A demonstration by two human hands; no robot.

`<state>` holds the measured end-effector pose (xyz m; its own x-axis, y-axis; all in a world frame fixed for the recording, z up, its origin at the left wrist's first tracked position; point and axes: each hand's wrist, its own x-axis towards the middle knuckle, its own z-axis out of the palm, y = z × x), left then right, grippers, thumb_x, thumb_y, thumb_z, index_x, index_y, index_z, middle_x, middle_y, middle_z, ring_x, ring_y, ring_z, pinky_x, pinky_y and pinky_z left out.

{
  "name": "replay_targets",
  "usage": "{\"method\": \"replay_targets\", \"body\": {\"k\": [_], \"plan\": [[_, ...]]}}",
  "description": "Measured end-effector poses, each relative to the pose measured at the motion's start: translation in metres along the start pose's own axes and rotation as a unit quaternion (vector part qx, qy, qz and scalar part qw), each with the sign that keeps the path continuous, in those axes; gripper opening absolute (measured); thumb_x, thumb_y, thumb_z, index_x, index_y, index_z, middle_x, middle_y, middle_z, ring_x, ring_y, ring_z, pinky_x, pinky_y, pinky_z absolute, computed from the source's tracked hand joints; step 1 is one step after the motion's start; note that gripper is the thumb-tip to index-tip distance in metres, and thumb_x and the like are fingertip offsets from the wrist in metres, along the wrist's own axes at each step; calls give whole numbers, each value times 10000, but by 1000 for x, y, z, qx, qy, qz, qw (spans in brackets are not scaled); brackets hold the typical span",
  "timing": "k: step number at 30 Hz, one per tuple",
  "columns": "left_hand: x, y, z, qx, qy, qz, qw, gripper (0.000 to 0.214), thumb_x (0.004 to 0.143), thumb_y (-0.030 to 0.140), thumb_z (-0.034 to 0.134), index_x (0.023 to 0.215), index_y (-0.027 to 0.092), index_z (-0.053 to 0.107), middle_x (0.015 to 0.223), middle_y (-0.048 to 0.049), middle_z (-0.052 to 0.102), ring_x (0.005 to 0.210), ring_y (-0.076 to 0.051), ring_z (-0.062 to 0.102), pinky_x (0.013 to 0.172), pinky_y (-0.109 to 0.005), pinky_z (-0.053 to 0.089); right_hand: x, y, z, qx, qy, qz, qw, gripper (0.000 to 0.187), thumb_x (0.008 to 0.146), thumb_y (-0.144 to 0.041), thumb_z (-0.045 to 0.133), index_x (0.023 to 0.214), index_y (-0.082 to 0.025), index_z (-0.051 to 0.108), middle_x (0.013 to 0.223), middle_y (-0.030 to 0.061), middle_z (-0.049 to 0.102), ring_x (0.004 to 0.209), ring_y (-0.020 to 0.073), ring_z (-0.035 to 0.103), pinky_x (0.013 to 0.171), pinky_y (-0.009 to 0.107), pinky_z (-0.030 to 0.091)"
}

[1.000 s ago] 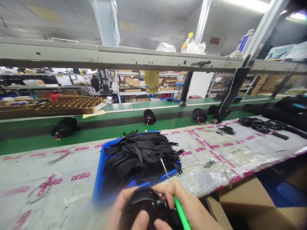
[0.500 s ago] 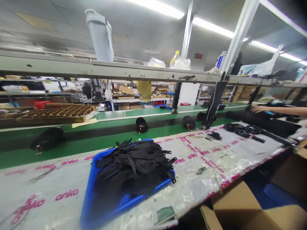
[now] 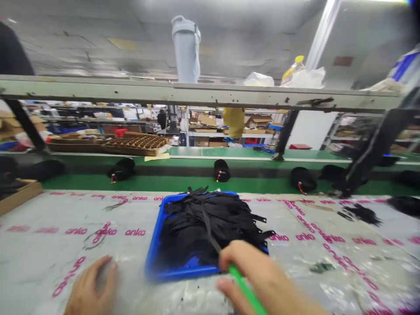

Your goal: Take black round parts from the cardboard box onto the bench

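My right hand (image 3: 256,275) is closed round a slim tool with a bright green handle (image 3: 246,288), in front of the blue tray's right part. Motion blur and my fingers hide the tool's tip. Black fabric straps (image 3: 197,223) with holed ends lie heaped in the blue tray (image 3: 152,249), some hanging over its right rim. One strap runs down towards my right fingers; whether they touch it I cannot tell. My left hand (image 3: 92,286) is left of the tray, low over the plastic sheet, thumb and fingers apart and nothing between them.
Behind the table runs a green conveyor (image 3: 177,181) carrying several black cylindrical pouches (image 3: 222,170). Overhead, a metal shelf (image 3: 147,89) holds a pale blue bottle (image 3: 185,50). A dark post (image 3: 370,153) stands right; small black parts (image 3: 364,213) lie near it. A cardboard box (image 3: 19,194) is left.
The view has turned left, so the tray sits further right and the other person's hand is out of sight. Both my hands have come in from below, the right one with the green-handled tool.
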<state>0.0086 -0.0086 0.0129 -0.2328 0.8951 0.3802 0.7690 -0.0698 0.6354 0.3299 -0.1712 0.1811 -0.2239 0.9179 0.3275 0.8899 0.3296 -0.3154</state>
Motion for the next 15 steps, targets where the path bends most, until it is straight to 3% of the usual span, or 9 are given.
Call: {"method": "replay_targets", "body": {"k": [2, 5, 7, 10, 15], "plan": [[-5, 11, -5, -14, -1, -3, 1000, 470, 753, 573, 414, 948, 199, 621, 1100, -138, 659, 1097, -353, 583, 1000, -542, 440, 47, -19, 38, -52, -93, -94, 990, 253, 819, -347, 751, 968, -180, 632, 909, 24, 693, 838, 196, 681, 714, 252, 574], [-11, 17, -5, -36, 16, -15, 999, 418, 757, 538, 443, 900, 202, 646, 1108, -126, 677, 1099, -324, 593, 985, -516, 459, 89, -32, 101, -107, -99, -118, 982, 433, 723, -414, 838, 973, -98, 680, 934, 124, 697, 882, 302, 671, 729, 395, 596], [-14, 18, -2, -50, 32, -23, 998, 382, 784, 506, 457, 895, 198, 655, 1112, -116, 680, 1095, -296, 599, 978, -495, 465, 102, -32, 131, -136, -80, -110, 981, 661, 651, -491, 864, 1077, -23, 674, 998, 195, 691, 926, 341, 658, 762, 450, 589], [-18, 19, 2, -62, 57, -23, 996, 308, 845, 431, 484, 898, 178, 651, 1084, -98, 680, 1069, -247, 604, 983, -478, 447, 107, -23, 153, -165, -51, -126, 977, 865, 627, -509, 871, 1238, 41, 604, 1119, 269, 665, 1013, 383, 636, 833, 499, 564], [-25, 24, 5, -72, 85, -10, 994, 217, 911, 335, 503, 902, 165, 637, 1047, -70, 670, 1043, -210, 599, 970, -464, 443, 98, -1, 156, -182, -4, -230, 956, 663, 743, -447, 807, 1261, -70, 636, 1177, 237, 669, 995, 377, 671, 779, 475, 597]]}}
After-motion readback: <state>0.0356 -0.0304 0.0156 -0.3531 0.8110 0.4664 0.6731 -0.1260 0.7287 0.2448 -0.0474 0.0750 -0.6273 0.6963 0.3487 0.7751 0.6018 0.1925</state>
